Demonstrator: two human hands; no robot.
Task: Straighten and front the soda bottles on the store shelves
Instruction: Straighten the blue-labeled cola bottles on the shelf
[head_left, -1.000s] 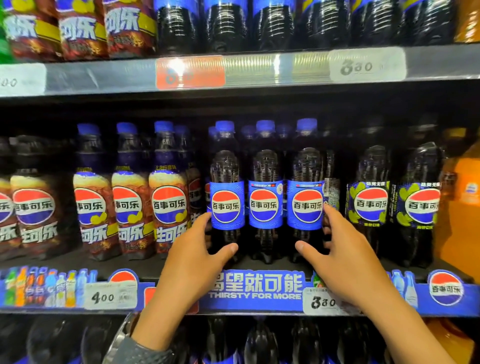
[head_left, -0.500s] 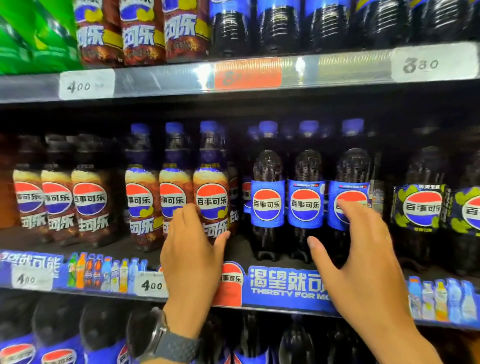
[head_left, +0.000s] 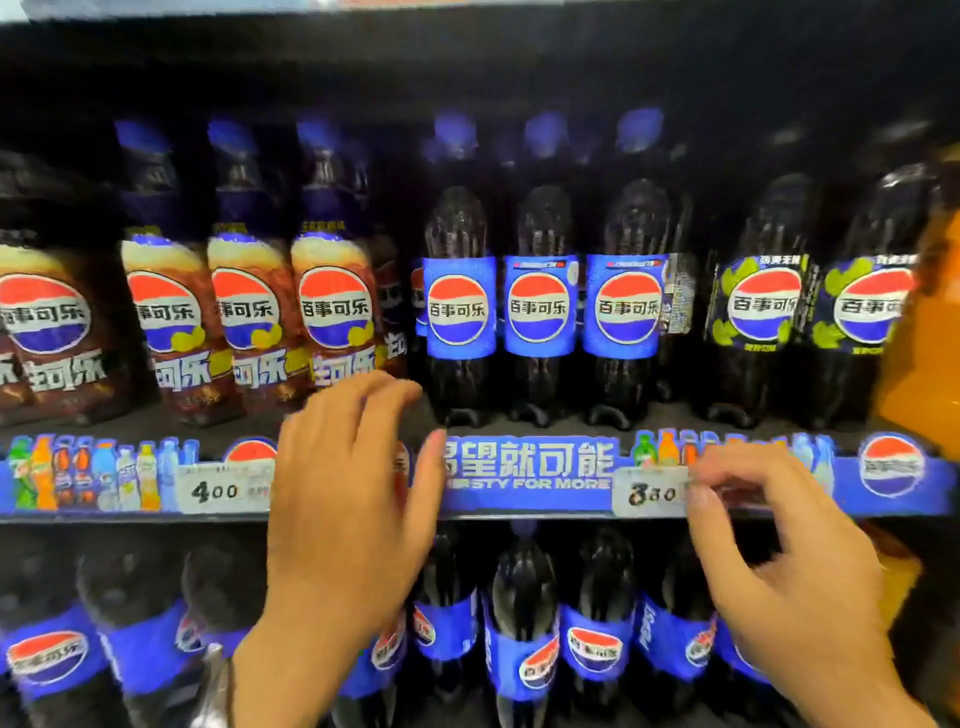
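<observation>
Saw three blue bottles (head_left: 540, 312) upright, side by side, in the middle of the shelf (head_left: 675, 423). Had their round logos facing front. Saw three brown bottles (head_left: 249, 322) just left of them, upright too, logos to the front, and one more brown one at the far left edge. Found two lime bottles (head_left: 763, 306) right of the blue ones, with a small gap between. Saw an orange bottle (head_left: 930, 338) at the right edge, too blurry to read.

Held the left hand (head_left: 343, 493) up in front of the strip (head_left: 524, 467), fingers long and spread, gripping nothing. Had its fingertips near the feet of the last brown bottle and the first blue one. Could not tell if touching, too blurry.

Held the right hand (head_left: 779, 582) lower and to the right, just beside the 380 tag (head_left: 652, 493), fingers loosely bent, nothing in them.

Saw a 400 tag (head_left: 218, 491) left of the left hand. Saw low bottles (head_left: 519, 649) with blue labels on the shelf below, some logos turned sideways.
</observation>
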